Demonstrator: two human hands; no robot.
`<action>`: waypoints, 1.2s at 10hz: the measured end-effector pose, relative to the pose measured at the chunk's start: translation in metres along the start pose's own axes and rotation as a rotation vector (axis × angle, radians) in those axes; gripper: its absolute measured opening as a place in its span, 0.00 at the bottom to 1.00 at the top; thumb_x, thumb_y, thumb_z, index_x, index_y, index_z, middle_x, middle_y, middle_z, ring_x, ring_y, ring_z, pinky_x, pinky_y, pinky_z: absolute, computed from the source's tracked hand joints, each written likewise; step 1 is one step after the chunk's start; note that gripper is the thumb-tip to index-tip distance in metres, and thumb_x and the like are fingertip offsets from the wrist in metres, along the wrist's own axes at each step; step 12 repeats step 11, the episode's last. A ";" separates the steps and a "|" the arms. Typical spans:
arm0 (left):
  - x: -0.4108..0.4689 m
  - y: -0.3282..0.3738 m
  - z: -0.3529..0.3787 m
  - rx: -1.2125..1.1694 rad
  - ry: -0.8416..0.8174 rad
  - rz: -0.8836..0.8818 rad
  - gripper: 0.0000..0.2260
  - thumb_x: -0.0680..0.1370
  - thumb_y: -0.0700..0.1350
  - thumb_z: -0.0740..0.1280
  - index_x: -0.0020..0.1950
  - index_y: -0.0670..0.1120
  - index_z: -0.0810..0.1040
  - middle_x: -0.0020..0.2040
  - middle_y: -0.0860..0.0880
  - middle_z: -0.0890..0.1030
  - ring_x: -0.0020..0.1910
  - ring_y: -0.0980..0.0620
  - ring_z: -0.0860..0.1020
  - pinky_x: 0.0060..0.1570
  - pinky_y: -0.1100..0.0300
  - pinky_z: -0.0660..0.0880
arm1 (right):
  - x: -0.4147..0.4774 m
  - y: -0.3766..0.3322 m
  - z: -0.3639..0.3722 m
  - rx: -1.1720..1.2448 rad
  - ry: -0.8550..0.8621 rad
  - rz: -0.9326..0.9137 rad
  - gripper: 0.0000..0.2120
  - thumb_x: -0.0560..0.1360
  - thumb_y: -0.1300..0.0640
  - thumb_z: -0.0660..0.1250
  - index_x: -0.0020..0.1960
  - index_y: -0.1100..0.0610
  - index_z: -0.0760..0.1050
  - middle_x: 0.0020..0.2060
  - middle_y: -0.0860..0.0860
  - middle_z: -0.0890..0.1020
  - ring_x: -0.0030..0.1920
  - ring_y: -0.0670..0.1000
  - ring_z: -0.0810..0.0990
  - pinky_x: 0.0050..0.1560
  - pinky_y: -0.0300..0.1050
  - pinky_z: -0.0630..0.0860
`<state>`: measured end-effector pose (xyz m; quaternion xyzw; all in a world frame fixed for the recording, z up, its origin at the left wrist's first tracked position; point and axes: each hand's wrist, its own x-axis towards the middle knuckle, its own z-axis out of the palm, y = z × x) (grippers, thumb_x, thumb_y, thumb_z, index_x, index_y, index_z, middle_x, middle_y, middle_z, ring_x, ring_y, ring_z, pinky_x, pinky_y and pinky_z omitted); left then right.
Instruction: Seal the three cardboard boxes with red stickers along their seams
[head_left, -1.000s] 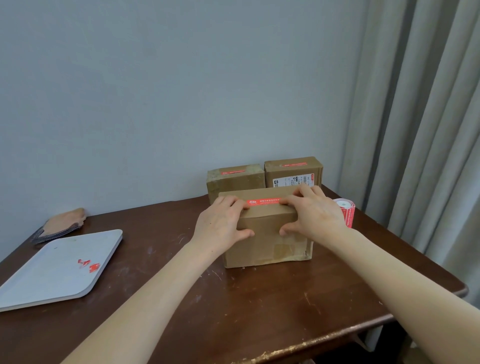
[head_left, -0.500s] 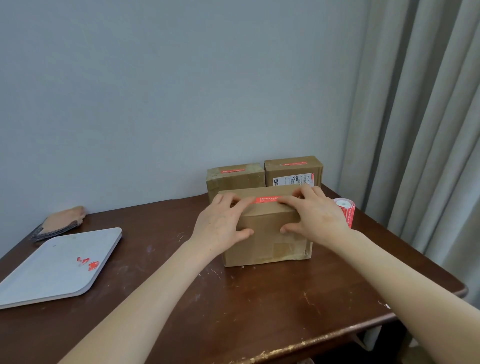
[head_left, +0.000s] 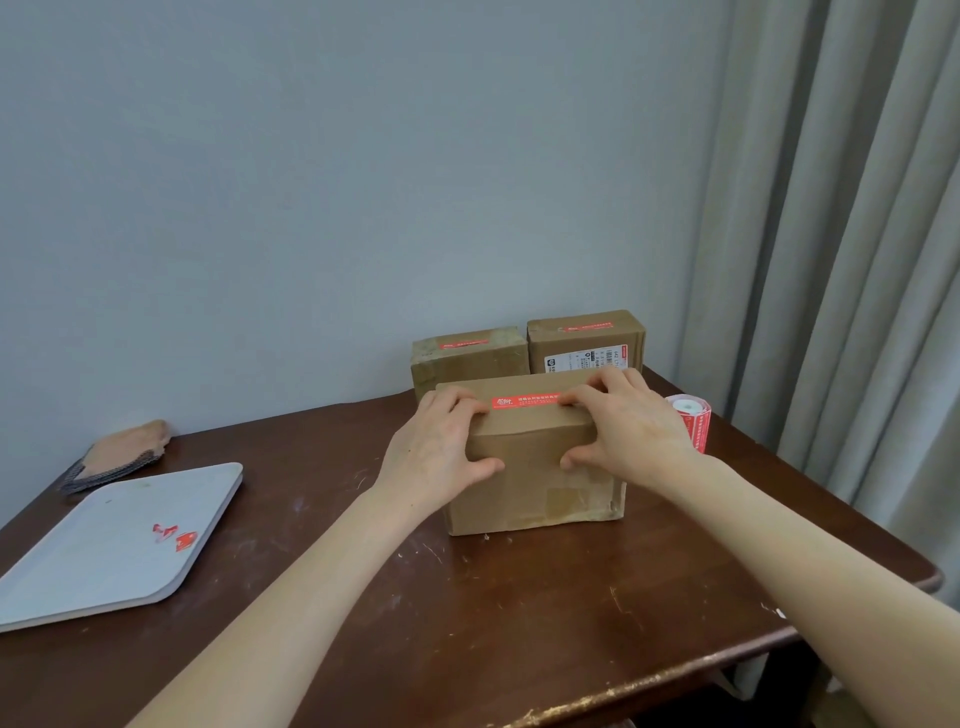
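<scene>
The near cardboard box (head_left: 535, 457) stands on the dark wooden table (head_left: 467, 623), toward its right half, with a red sticker (head_left: 524, 401) lying along the top, its long axis running left to right across the box. The left hand (head_left: 441, 452) clasps the box's left end, fingers over the top at the sticker's left tip and thumb pressed on the front face. The right hand (head_left: 623, 431) grips the right end the same way, fingers covering the sticker's right end, thumb on the front. Just behind stand two more boxes side by side against the wall: the left rear box (head_left: 467, 358) and the right rear box (head_left: 587, 340), each with a red sticker on top, also lying left to right; the right one bears a white label on its front, partly hidden by the near box. A sticker roll (head_left: 693, 421) stands upright just right of the right hand. Well apart to the left lies a grey tray (head_left: 78, 571) holding red scraps (head_left: 176, 536), and beyond it a brown pad (head_left: 119, 454) near the wall. Curtains (head_left: 857, 260) hang at the right.
</scene>
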<state>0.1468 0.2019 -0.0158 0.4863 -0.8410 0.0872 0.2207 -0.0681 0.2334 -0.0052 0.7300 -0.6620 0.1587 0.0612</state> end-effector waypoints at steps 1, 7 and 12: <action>-0.001 -0.003 0.001 -0.024 0.037 -0.148 0.36 0.68 0.62 0.71 0.71 0.50 0.63 0.70 0.51 0.65 0.69 0.51 0.64 0.62 0.57 0.68 | 0.000 0.002 0.002 0.054 0.027 0.098 0.42 0.63 0.36 0.74 0.72 0.47 0.62 0.70 0.52 0.62 0.70 0.56 0.61 0.65 0.52 0.67; 0.074 -0.010 0.024 -0.300 -0.144 -0.319 0.31 0.75 0.53 0.69 0.74 0.46 0.62 0.69 0.43 0.69 0.68 0.45 0.67 0.64 0.54 0.65 | 0.065 0.028 0.033 0.355 0.028 0.306 0.26 0.76 0.59 0.65 0.72 0.52 0.62 0.69 0.57 0.64 0.61 0.63 0.73 0.58 0.52 0.71; 0.078 -0.014 0.012 -0.300 -0.187 -0.297 0.35 0.76 0.47 0.68 0.77 0.46 0.52 0.77 0.45 0.52 0.74 0.45 0.59 0.68 0.54 0.62 | 0.073 0.033 0.022 0.353 0.136 0.296 0.35 0.73 0.55 0.67 0.76 0.51 0.55 0.74 0.56 0.56 0.72 0.60 0.59 0.65 0.56 0.69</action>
